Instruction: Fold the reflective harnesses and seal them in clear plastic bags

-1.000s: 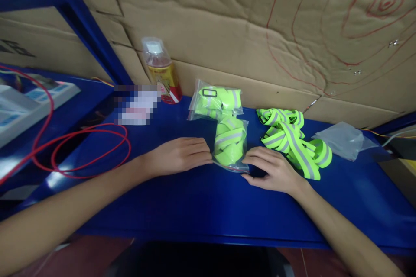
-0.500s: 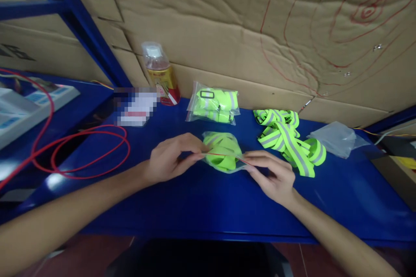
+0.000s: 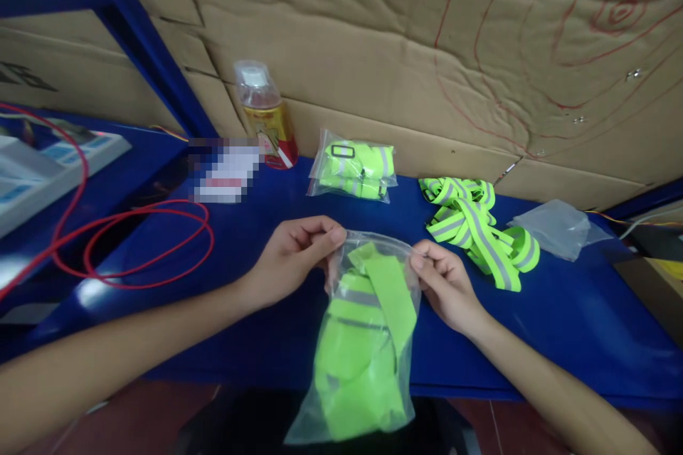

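Observation:
Between my two hands hangs a clear zip bag (image 3: 308,421), its lower end reaching over the table's front edge. Inside it lies a folded fluorescent yellow-green reflective strap (image 3: 352,348) with grey stripes. My left hand (image 3: 296,252) pinches the bag's top left corner between thumb and fingers. At the top right corner, my right hand (image 3: 445,281) grips the bag in the same way. Behind the hands, more bagged reflective straps (image 3: 363,163) lie against the cardboard. To the right of them sits a loose heap of reflective straps (image 3: 474,227).
An empty-looking clear bag (image 3: 560,227) lies right of the heap. A bottle with red liquid (image 3: 269,128) stands at the back, beside a blurred white item (image 3: 227,174). Red cable (image 3: 144,277) coils on the left of the blue table (image 3: 256,348), near a power strip (image 3: 101,153).
The bag has turned from being seen edge-on at its mouth to hanging down with its flat side facing me. Both hands still hold its top corners.

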